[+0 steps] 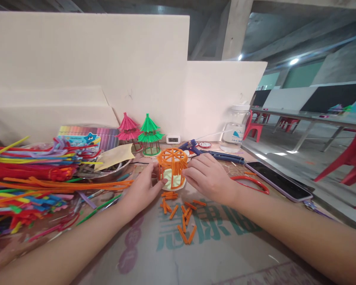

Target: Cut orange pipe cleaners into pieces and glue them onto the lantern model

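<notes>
An orange pipe-cleaner frame (172,158), round with a spoked top and upright posts, stands on a pale base (172,180). My left hand (145,186) holds its left side, thumb at the base's edge. At the right side of the frame, my right hand (206,176) has its fingers pressed together; whatever they pinch is hidden. Short orange pieces (184,221) lie scattered on the table in front of the frame. Behind it stand a green pavilion model (150,134) and a pink one (127,127).
Bundles of coloured pipe cleaners (32,170) cover the left side. Behind my right hand lies a blue glue gun (192,145). A phone (279,180), a red-handled tool (252,182) and a clear bottle (234,128) are at the right. White boards (89,59) stand behind.
</notes>
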{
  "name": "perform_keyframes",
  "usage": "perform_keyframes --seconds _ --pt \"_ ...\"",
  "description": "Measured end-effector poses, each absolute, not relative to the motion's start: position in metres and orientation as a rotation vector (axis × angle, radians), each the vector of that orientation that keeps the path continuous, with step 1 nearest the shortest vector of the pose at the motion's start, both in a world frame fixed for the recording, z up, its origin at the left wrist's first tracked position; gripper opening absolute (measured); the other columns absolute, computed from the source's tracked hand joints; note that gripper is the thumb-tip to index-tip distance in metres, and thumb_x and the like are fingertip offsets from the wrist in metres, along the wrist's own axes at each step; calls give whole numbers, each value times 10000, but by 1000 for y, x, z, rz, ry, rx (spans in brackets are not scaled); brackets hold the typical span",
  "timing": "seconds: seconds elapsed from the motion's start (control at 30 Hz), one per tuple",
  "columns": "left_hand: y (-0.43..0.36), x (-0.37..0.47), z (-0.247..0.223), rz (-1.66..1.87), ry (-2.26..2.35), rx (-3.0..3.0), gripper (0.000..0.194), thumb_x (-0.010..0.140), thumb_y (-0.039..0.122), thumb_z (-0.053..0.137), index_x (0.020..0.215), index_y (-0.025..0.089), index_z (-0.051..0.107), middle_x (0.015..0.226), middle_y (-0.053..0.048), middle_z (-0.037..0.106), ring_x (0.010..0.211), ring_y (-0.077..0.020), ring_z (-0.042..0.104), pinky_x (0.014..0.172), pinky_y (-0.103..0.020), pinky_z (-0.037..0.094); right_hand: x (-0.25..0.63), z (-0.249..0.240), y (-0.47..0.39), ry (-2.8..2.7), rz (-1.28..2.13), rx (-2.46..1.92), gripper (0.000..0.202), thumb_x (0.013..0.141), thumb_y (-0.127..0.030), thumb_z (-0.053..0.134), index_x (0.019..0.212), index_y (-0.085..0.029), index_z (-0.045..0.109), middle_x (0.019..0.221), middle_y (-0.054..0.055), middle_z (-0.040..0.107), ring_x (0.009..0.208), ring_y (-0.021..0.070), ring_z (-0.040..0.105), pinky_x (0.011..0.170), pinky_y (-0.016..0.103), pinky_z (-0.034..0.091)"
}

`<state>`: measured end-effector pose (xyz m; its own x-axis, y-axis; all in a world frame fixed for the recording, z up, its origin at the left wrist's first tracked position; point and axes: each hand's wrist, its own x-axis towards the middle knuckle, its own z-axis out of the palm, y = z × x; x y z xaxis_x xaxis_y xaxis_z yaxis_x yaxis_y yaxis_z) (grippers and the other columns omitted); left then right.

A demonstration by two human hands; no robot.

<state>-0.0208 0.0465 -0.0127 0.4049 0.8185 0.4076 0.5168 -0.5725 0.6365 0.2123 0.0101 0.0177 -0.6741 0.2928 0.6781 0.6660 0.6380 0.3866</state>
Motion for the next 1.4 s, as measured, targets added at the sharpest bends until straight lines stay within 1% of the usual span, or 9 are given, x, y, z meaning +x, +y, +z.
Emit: perform_keyframes --seconds 0.2,0.33,0.53,0.77,0.97,1.13,1.2,1.27,1.4 --pt "45 -22 -13 988 1136 2263 327 894 367 533 1165 195 468 1170 -94 606 1051 -226 627 931 -411 520 212 17 11 -2258 -851 -714 155 955 -173 491 867 -175 619 802 56 618 802 201 474 730 342 367" --pt "46 -22 -13 988 1130 2257 320 894 367 530 1158 195 470 1163 -92 609 1041 -226 634 922 -409 523 213 19 11 -2216 -754 -701 102 942 -267 551 904 -187 603 825 55 639 814 205 511 731 344 390" --pt "43 -21 -10 979 1149 2251 314 887 358 539 1141 184 479 1159 -99 610 1044 -230 625 923 -420 516 209 21 10 -2055 -658 -786 374 871 -428 638 1099 -147 545 1050 133 617 991 258 534 860 406 429" --pt "45 -21 -12 984 1150 2281 301 888 361 543 1129 191 481 1159 -91 610 1052 -226 619 929 -417 511 204 23 6 -2117 -648 -863 174 924 -307 572 1031 -169 566 1012 104 630 972 250 555 863 408 427" --pt "50 -23 -15 992 1099 2235 316 884 342 533 1155 187 489 1164 -101 633 1025 -229 645 921 -416 522 210 16 10 -2043 -526 -771 345 870 -362 654 1142 -174 557 1065 115 626 1014 251 555 902 418 444" --pt "54 -25 -16 985 1133 2230 348 869 355 543 1172 185 544 1186 -111 644 1079 -266 623 943 -453 506 214 -1 16 -1893 -162 -780 88 941 -241 516 972 -212 592 952 68 655 947 213 587 861 386 462" --pt "55 -25 -17 987 1139 2217 386 865 371 548 1203 185 542 1189 -116 643 1077 -272 622 942 -461 507 215 -3 20 -1800 13 -906 124 940 -241 496 870 -208 593 858 44 659 846 194 596 788 350 463" --pt "54 -25 -17 999 1140 2207 449 857 393 562 1253 185 518 1197 -121 633 1075 -269 621 946 -465 505 219 2 25 -1648 173 -1074 143 897 -293 556 793 -201 590 786 25 652 762 182 587 720 322 450" --pt "52 -26 -16 1111 1200 2236 722 768 445 683 1381 204 388 1296 -137 555 1134 -276 588 975 -464 486 235 32 30 -1393 368 -1140 237 802 -392 642 704 -196 552 635 -19 577 602 143 514 595 276 403"
